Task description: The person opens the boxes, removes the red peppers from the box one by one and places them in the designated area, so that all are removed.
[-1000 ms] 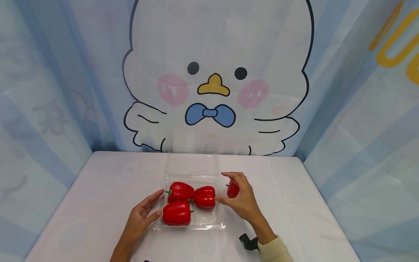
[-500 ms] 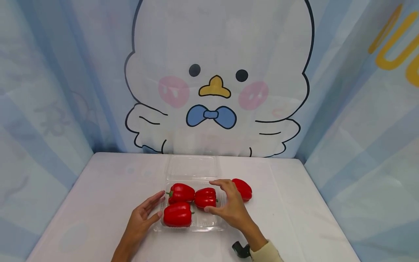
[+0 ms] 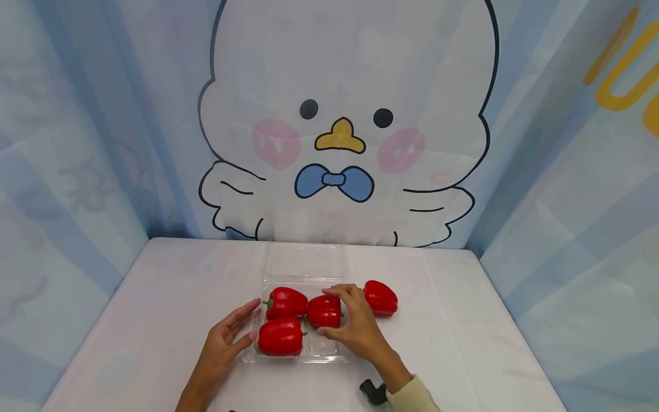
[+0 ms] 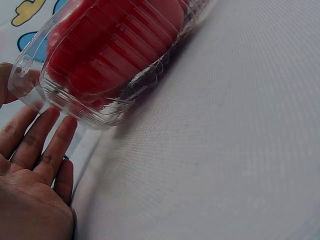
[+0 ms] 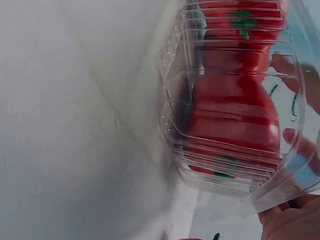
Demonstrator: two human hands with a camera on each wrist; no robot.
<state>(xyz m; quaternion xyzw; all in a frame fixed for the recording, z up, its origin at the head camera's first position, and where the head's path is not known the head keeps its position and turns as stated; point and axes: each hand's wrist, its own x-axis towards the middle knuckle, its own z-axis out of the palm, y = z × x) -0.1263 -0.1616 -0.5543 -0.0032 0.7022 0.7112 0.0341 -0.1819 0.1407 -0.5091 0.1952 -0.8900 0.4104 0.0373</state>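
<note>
A clear plastic clamshell box (image 3: 319, 359) lies on the table with its lid (image 3: 304, 260) folded back. Three red bell peppers are inside: one back left (image 3: 287, 303), one front left (image 3: 280, 337), one on the right (image 3: 323, 312). My right hand (image 3: 357, 326) reaches over the box's right side, fingers behind and thumb in front, curved round the right pepper; firm contact cannot be made out. At the opposite side, my left hand (image 3: 221, 343) has its fingers extended, fingertips at the rim. The left wrist view shows that palm (image 4: 35, 200) facing up.
Another red bell pepper (image 3: 381, 298) lies on the white-covered table (image 3: 463, 343), just right of the box and behind my right hand. A black device (image 3: 373, 392) sits at my right wrist. Printed curtains (image 3: 340, 74) stand at the back and sides.
My right hand has moved left, from beside the pepper on the table to the right pepper in the box. The left hand stays at the rim.
</note>
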